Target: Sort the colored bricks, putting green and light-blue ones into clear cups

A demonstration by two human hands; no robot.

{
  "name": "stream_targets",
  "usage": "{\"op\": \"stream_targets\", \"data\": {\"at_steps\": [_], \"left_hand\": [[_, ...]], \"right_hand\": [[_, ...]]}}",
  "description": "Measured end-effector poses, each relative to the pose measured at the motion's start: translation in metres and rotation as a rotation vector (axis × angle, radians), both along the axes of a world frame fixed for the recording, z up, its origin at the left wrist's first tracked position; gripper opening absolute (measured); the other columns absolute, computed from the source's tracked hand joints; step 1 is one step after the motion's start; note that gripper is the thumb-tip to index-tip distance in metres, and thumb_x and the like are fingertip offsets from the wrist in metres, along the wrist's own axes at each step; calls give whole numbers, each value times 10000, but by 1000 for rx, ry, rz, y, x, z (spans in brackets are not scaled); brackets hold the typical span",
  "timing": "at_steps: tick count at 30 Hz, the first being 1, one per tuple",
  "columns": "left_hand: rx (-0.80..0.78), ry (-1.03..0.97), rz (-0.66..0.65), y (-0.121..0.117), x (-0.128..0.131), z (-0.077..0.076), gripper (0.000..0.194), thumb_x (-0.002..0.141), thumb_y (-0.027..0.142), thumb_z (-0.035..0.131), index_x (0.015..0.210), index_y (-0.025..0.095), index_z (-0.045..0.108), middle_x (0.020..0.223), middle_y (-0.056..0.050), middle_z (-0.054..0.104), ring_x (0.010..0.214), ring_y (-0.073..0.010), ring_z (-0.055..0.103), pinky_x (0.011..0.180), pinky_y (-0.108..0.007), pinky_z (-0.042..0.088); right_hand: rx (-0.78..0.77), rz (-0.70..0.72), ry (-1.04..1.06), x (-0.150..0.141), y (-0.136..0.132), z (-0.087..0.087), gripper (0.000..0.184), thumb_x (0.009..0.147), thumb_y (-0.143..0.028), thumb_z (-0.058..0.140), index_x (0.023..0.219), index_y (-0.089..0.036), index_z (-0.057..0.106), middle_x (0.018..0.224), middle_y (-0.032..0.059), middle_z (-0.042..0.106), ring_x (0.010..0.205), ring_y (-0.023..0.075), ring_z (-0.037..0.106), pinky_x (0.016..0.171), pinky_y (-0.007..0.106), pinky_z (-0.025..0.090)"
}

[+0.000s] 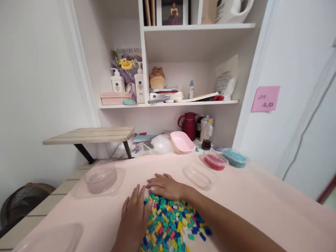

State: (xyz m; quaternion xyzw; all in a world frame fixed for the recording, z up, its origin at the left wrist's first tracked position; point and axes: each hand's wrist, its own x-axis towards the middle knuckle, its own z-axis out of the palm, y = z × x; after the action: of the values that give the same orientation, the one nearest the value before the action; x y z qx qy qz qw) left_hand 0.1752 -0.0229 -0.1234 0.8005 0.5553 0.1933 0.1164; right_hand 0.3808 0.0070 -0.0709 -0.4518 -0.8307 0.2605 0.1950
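Note:
A spread of small coloured plastic bricks (pixel 168 224) in blue, green, yellow, red and white lies on the pink tabletop (pixel 252 210). Along its left edge rests my left hand (pixel 135 210), fingers extended and pointing away from me. My right hand (pixel 164 185) lies flat over the far edge, its fingers stretched to the left and near the left fingertips. Neither hand grips anything that I can see; the undersides of both are hidden. Just beyond my right wrist is a clear oval plastic container or lid (pixel 198 176).
Clear round tub (pixel 101 178) at left, a clear lid (pixel 49 239) front left. Back right hold tubs of red pieces (pixel 215 161) and blue pieces (pixel 235 157). Behind are a pink tray (pixel 182 142), a red jug (pixel 189 126), a bottle (pixel 207 134) and a small raised wooden stand (pixel 90 135).

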Motion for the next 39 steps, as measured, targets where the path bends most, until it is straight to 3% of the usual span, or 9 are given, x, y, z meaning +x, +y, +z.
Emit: {"op": "stream_targets", "data": {"at_steps": [5,11,17,23,26,30,33,36,39], "left_hand": [[-14,-25,-25,0,0,5,606,976,431,200,1528,203,303,1583,-78,353,1477,-190,276,1213,-528,157],[19,53,-14,3,4,4,582,967,414,238,1500,221,370,1577,-51,363,1474,-185,283,1212,-501,169],[24,150,-99,2,2,8,562,965,396,241,1489,262,397,1568,-19,373,1473,-187,285,1205,-508,187],[5,126,-172,3,-1,8,585,953,428,241,1487,249,400,1562,-23,384,1470,-191,294,1202,-520,191],[20,61,-169,4,-1,6,573,948,442,263,1462,262,439,1534,-31,437,1457,-199,324,1196,-532,202],[38,-13,-152,4,0,6,559,943,461,258,1418,284,495,1485,-29,511,1428,-199,381,1188,-535,230],[49,-28,-132,4,0,6,559,935,469,261,1392,286,525,1466,-27,533,1414,-203,405,1179,-537,256],[43,-19,-150,6,-1,3,570,928,487,262,1402,296,514,1472,-10,522,1422,-203,392,1181,-533,256],[77,-21,-235,5,0,-4,551,930,503,274,1404,347,506,1465,22,527,1415,-205,404,1181,-534,262]], "right_hand": [[-70,79,327,24,-44,26,549,997,-608,318,1288,-268,636,1319,34,641,1228,210,572,1100,370,393],[65,-289,235,58,-69,14,737,954,-694,303,1433,-170,501,1521,132,430,1433,258,336,1210,428,203],[-72,-273,75,38,-64,-6,849,927,-742,279,1528,-146,347,1600,151,281,1497,312,164,1221,499,58],[-232,-58,522,40,-94,18,695,977,-654,323,1544,-252,296,1537,106,422,1416,237,382,1186,426,250],[-167,-106,660,60,-109,18,612,993,-574,402,1507,-245,362,1452,119,517,1304,234,519,1103,419,377],[-29,-323,432,95,-123,10,421,934,-474,570,1266,-225,643,1124,78,703,980,217,655,886,358,504],[-70,-329,276,112,-130,9,304,903,-348,605,1159,-226,715,902,32,710,771,167,624,714,280,499],[-130,-297,155,111,-135,8,377,865,-254,615,1237,-240,676,860,12,688,726,148,606,674,249,482],[-5,-304,-58,98,-136,4,393,841,-251,640,1233,-248,673,951,39,671,821,183,615,765,285,488]]}}
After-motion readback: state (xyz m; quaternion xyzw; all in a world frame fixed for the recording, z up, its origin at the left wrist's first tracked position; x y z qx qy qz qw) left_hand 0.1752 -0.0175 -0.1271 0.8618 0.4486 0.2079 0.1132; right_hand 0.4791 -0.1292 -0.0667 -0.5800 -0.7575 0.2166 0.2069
